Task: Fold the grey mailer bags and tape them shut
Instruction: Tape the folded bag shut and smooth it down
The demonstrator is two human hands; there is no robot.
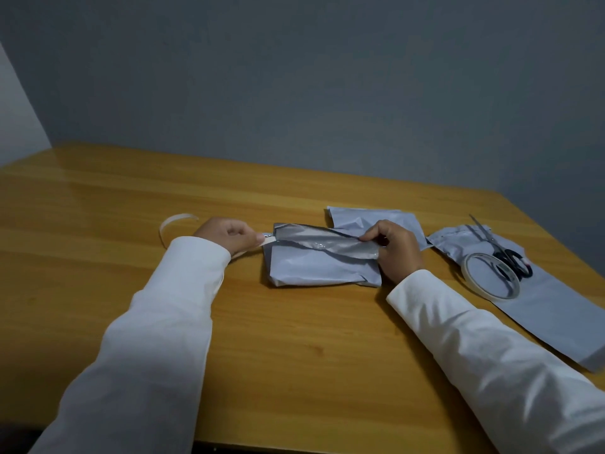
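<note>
The bench (294, 339) is glossy yellow wood grain. Its far edge runs against a plain grey wall (294, 77), and its right edge slants down past the clutter. A wide bare stretch lies to the left and along the near side between the two white sleeves (157, 322).

A long flat mailer (556, 309), smooth grey plastic, lies along the right edge with its near corner close to the rim. A crumpled mailer (455, 240) sits at its far end. A folded mailer (366, 219) lies flat behind the right hand.

The bag (314, 267) being worked is at mid-bench, a plump grey rectangular packet with a darker, shiny flap (324, 244) folded across its top.

The right hand (396, 250) holds the bag's right end, thumb and fingers curled and pinching the flap's edge. The left hand (226, 235) is just left of the bag, fingers curled, pinching a pale strip (268, 240) at the flap's left corner. A loose curl of the same pale strip (173, 224) arcs on the bench behind that wrist.

A tape roll (491, 276), a thin translucent ring, rests on the long mailer, touching black-handled scissors (504, 253) with steel blades pointing away. No writing can be read anywhere.
</note>
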